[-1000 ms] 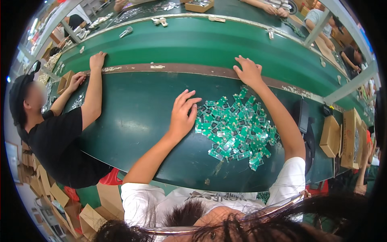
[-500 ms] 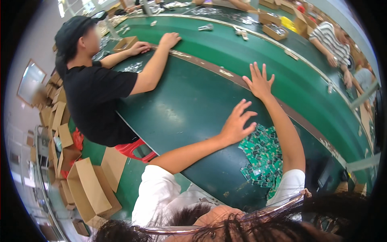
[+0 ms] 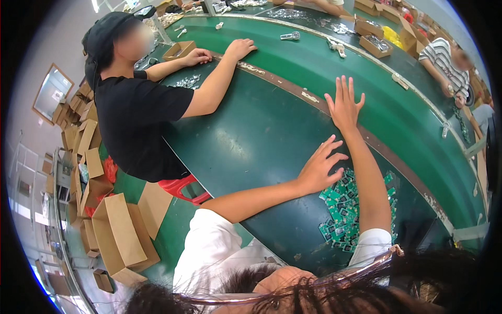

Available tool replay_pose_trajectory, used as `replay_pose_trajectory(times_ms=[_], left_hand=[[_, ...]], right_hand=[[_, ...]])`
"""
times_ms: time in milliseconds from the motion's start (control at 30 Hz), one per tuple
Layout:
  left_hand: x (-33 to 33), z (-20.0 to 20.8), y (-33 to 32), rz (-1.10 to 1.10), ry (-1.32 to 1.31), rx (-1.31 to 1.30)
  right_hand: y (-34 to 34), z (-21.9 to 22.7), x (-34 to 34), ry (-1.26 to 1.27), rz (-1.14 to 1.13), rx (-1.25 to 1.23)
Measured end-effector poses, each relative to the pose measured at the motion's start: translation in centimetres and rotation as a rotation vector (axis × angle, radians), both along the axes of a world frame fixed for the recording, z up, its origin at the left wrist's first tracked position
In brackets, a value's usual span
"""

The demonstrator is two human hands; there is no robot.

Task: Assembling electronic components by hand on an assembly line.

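My right hand reaches out over the edge between the dark green tabletop and the brighter green conveyor belt. Its fingers are stretched out and it holds nothing. Nearer to me, my left hand hovers over or rests on the tabletop, fingers apart and slightly bent, with nothing in it. Right below the left hand lies a loose pile of small green circuit boards. My right forearm crosses above this pile and hides its middle.
At the left sits a co-worker in a black shirt, arms on the table beside a small cardboard box. A silvery part lies on the belt. Open cartons stand on the floor, left. Another person works beyond the belt.
The whole view has shifted, so things sit farther right. My right hand's fingers have drawn closer together. More boards show to the right of my right forearm.
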State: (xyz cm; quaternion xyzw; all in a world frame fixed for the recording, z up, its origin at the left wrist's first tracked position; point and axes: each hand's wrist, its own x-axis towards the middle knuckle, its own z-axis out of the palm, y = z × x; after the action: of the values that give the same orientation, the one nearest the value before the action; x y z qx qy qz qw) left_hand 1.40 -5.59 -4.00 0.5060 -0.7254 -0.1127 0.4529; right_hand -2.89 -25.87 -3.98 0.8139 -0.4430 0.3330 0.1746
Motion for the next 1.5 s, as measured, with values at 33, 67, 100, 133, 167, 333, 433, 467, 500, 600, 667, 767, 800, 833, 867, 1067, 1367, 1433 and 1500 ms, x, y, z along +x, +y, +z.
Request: replay_pose_trajectory(times_ms=[33,67,100,133,167,333,433,467,500,600,667,767,800,833,867,1067,1367,1433,1500], left_hand=[[0.0,0.1,-0.1,-0.007,-0.003,-0.003],[0.0,0.1,-0.1,-0.007,0.0,-0.002],[0.2,0.1,-0.1,-0.03,0.003,0.006],[0.1,0.3,-0.1,-0.051,0.007,0.014],[0.1,0.4,-0.1,-0.051,0.01,0.014],[0.0,0.6,0.3,-0.106,-0.064,0.022],[0.2,0.4,0.5,-0.126,-0.063,0.03],[0.3,0.4,0.6,-0.125,-0.064,0.031],[0.4,0.4,0.6,-0.137,-0.097,0.018],[0.5,0.5,0.7,-0.167,-0.13,0.011],[0.6,0.5,0.7,-0.165,-0.145,0.007],[0.6,0.2,0.6,-0.148,-0.128,-0.013],[0.7,-0.1,0.5,-0.146,-0.093,-0.02],[0.7,-0.1,0.4,-0.145,-0.058,-0.028],[0.7,0.0,0.3,-0.107,-0.042,-0.067],[1.3,0.9,-0.3,-0.023,-0.182,-0.115],[1.9,3.2,0.3,-0.222,-0.489,-0.219],[1.7,3.5,0.7,-0.251,-0.513,-0.157],[2.0,3.5,0.5,-0.266,-0.449,-0.141]], right_hand=[[-0.1,-0.1,0.0,0.003,0.0,0.002],[-0.1,-0.1,-0.1,-0.001,-0.015,0.017],[-0.2,-0.1,-0.1,-0.004,-0.031,0.031],[-0.2,-0.2,-0.1,0.0,-0.03,0.032],[-0.2,-0.2,0.0,-0.007,-0.025,0.028],[-0.1,-0.1,-0.2,-0.023,-0.022,0.018],[0.0,-0.1,-0.1,-0.03,-0.021,0.033],[0.0,-0.1,-0.1,-0.023,-0.022,0.046],[0.0,-0.1,-0.1,-0.015,-0.022,0.06],[-0.3,-0.5,-0.5,-0.005,-0.035,0.037],[0.0,-0.1,-0.3,-0.027,-0.041,0.036],[0.3,0.2,0.0,-0.041,-0.064,0.05],[0.4,0.3,0.1,-0.035,-0.078,0.069],[0.3,0.2,0.1,-0.033,-0.08,0.068],[0.3,0.1,0.1,-0.045,-0.073,0.067],[0.0,0.0,-0.6,-0.064,-0.129,0.066],[-0.2,-0.2,0.2,-0.156,-0.061,0.069],[0.0,-0.2,0.3,-0.184,-0.055,0.077],[0.1,-0.1,0.2,-0.186,-0.062,0.077]])
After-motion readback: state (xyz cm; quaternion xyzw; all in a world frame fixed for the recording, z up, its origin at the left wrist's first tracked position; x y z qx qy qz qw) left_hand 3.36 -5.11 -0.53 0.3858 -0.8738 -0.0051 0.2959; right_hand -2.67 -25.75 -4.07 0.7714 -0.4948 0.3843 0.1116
